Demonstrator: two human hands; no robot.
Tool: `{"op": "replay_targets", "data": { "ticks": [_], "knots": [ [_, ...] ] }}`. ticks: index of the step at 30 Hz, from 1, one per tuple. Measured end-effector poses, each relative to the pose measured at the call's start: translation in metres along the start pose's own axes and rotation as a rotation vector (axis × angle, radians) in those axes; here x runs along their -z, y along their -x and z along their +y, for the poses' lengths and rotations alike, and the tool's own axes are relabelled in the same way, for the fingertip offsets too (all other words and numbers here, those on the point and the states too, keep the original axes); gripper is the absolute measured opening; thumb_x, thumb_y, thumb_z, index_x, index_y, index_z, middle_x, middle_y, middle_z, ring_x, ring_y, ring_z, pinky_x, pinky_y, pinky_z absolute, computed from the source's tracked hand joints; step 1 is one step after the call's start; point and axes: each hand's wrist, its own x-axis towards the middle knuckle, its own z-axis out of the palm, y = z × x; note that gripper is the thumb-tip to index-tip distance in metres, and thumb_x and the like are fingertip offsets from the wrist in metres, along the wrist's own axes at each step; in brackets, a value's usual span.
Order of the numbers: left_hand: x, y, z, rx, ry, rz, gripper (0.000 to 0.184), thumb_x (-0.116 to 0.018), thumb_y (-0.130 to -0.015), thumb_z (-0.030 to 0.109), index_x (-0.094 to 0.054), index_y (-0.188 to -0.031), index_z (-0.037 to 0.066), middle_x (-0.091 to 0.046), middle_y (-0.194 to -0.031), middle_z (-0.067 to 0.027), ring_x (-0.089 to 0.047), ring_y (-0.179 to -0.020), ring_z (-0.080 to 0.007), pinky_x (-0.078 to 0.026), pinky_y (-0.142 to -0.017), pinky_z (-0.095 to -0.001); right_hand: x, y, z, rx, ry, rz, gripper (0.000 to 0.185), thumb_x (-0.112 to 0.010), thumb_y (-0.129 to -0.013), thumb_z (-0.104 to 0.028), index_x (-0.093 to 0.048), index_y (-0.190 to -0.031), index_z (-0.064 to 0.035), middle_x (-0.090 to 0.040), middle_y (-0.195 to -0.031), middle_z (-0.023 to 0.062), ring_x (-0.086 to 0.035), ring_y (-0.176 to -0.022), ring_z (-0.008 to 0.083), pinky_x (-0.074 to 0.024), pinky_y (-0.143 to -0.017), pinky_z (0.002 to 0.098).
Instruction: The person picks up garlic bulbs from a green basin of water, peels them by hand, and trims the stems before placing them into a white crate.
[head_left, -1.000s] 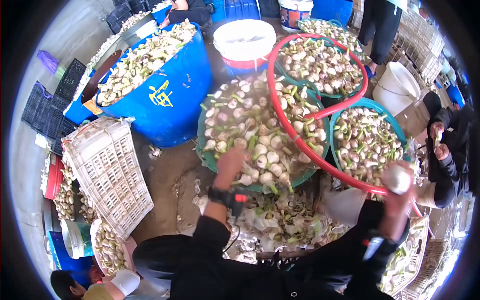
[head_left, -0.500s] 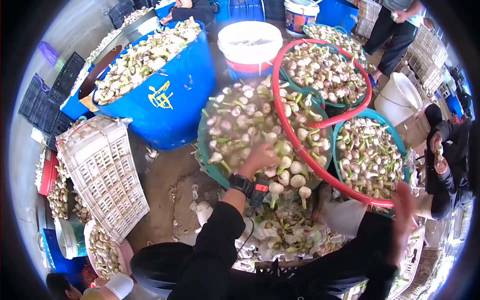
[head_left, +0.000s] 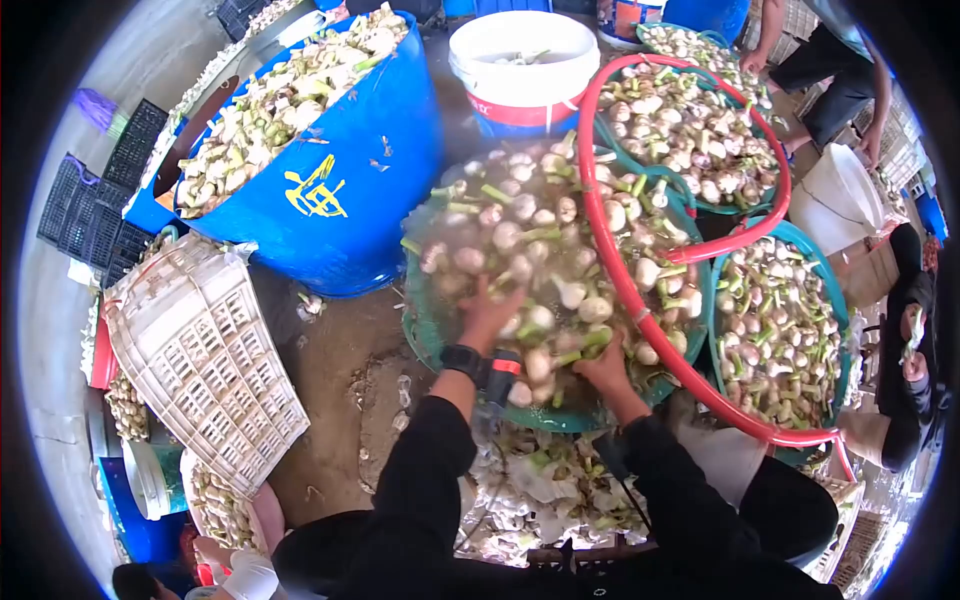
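Garlic bulbs with green stems (head_left: pixel 540 318) float in murky water in a wide green tub (head_left: pixel 425 335) in front of me. My left hand (head_left: pixel 488 315) is at the tub's near left part, fingers spread over the bulbs, holding none that I can see. At the near right part my right hand (head_left: pixel 608 368) reaches among the bulbs with its fingers apart, touching a green stem; no bulb is visibly gripped. A red hose (head_left: pixel 610 240) loops over the tub's right side.
A big blue barrel (head_left: pixel 390 200) of garlic stands left, beside a tilted white crate (head_left: pixel 215 350). Behind is a white bucket (head_left: pixel 475 75). Green baskets of garlic (head_left: pixel 835 290) stand right. Peelings (head_left: pixel 550 490) lie below the tub. Other people work at the right and lower left.
My right hand has swung from the far right into the tub, and the white bulb it held earlier is gone from it. My left hand has moved slightly left. The view has shifted.
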Motion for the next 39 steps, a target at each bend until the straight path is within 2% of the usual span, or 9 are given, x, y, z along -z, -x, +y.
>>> {"op": "replay_targets", "data": {
  "ticks": [4,6,9,10,13,17,21,27,39],
  "knots": [
    [-0.054,-0.034,0.010,-0.447,0.773,-0.447,0.052,-0.049,-0.083,0.030,-0.034,-0.124,0.001,-0.038,-0.125,-0.0134,-0.034,-0.115,-0.0206,-0.027,-0.095,-0.0311,0.024,-0.029,-0.120,-0.301,-0.876,-0.196,0.025,-0.051,-0.078,-0.009,-0.049,-0.103,-0.0064,-0.054,-0.092,0.0046,-0.054,-0.084,0.0143,-0.0464,-0.069,0.0296],
    [-0.006,0.008,0.043,-0.338,0.354,-0.399,0.039,-0.055,-0.077,0.022,-0.048,-0.110,0.004,-0.053,-0.092,-0.0108,-0.050,-0.085,-0.0216,-0.040,-0.074,-0.0335,0.031,-0.050,-0.115,-0.096,-1.073,-0.359,0.023,-0.046,-0.080,-0.011,-0.049,-0.102,-0.0063,-0.052,-0.089,0.0005,-0.051,-0.083,0.0094,-0.0449,-0.066,0.0284],
    [0.052,-0.001,0.041,-0.741,-0.853,0.026,0.031,-0.056,-0.075,0.019,-0.057,-0.104,0.008,-0.062,-0.082,-0.0091,-0.059,-0.070,-0.0218,-0.048,-0.067,-0.0346,0.046,-0.056,-0.099,-0.068,-0.754,-0.341,0.034,-0.048,-0.083,-0.014,-0.044,-0.114,-0.0015,-0.054,-0.105,0.0071,-0.052,-0.092,0.0127,-0.0448,-0.075,0.0295],
    [0.082,0.008,0.042,-0.518,-0.289,-0.022,0.037,-0.058,-0.073,0.014,-0.054,-0.110,0.009,-0.060,-0.097,-0.0131,-0.058,-0.084,-0.0277,-0.045,-0.077,-0.0351,0.057,-0.049,-0.108,-0.098,-0.721,-0.292,0.036,-0.049,-0.082,-0.014,-0.043,-0.116,-0.0009,-0.053,-0.107,0.0076,-0.052,-0.093,0.0129,-0.0447,-0.075,0.0295],
    [0.101,-0.042,-0.026,-0.773,-0.737,0.017,0.053,-0.064,-0.067,0.014,-0.048,-0.117,0.013,-0.049,-0.116,-0.0137,-0.049,-0.102,-0.0328,-0.040,-0.085,-0.0348,0.096,-0.026,-0.106,-0.479,-0.827,-0.349,0.042,-0.053,-0.080,-0.014,-0.044,-0.119,-0.0008,-0.054,-0.109,0.0076,-0.054,-0.090,0.0125,-0.0438,-0.076,0.0272],
    [0.042,-0.086,-0.058,-0.652,-0.602,-0.042,0.053,-0.068,-0.066,0.018,-0.050,-0.114,0.007,-0.053,-0.112,-0.0143,-0.053,-0.098,-0.0296,-0.041,-0.083,-0.0349,0.165,0.039,-0.105,0.116,-0.066,-0.034,0.020,-0.052,-0.074,-0.010,-0.060,-0.090,-0.0003,-0.060,-0.078,0.0041,-0.057,-0.068,0.0139,-0.0456,-0.062,0.0273],
    [0.023,-0.024,0.010,-0.123,-0.238,-0.565,0.041,-0.066,-0.072,0.025,-0.057,-0.102,0.000,-0.060,-0.097,-0.0141,-0.055,-0.086,-0.0167,-0.043,-0.076,-0.0309,0.169,0.100,-0.093,-0.148,0.453,-0.720,0.020,-0.052,-0.068,-0.006,-0.061,-0.085,-0.0002,-0.061,-0.089,0.0123,-0.060,-0.079,0.0225,-0.0462,-0.068,0.0318],
    [0.029,0.052,0.016,-0.650,0.035,-0.717,0.037,-0.059,-0.079,0.019,-0.052,-0.109,-0.001,-0.059,-0.098,-0.0083,-0.054,-0.086,-0.0125,-0.043,-0.076,-0.0284,0.094,0.113,0.074,-0.099,0.855,-0.313,0.041,-0.056,-0.068,-0.021,-0.050,-0.107,-0.0105,-0.056,-0.097,0.0164,-0.056,-0.084,0.0353,-0.0452,-0.071,0.0430],
    [0.201,-0.078,-0.237,-0.136,0.073,0.514,0.030,-0.052,-0.077,0.020,-0.057,-0.102,0.004,-0.062,-0.085,-0.0174,-0.060,-0.077,-0.0182,-0.046,-0.066,-0.0294,0.080,0.110,0.108,-0.143,0.706,-0.243,0.034,-0.061,-0.067,-0.021,-0.055,-0.097,-0.0061,-0.056,-0.091,0.0219,-0.054,-0.084,0.0389,-0.0440,-0.073,0.0445]
  ]
}}
